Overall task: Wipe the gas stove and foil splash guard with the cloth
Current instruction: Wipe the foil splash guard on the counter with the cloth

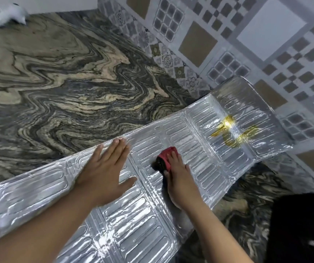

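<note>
The foil splash guard (152, 186) lies flat on the swirly stone tabletop (57, 82), and its far end leans up against the tiled wall (247, 44). My left hand (105, 175) lies flat on the guard with its grip wide, fingers spread. Just beside it, my right hand (180, 179) presses a red cloth (164, 158) onto the middle of the guard, my fingers holding it down. A yellow smear (232, 131) shines near the guard's far end.
</note>
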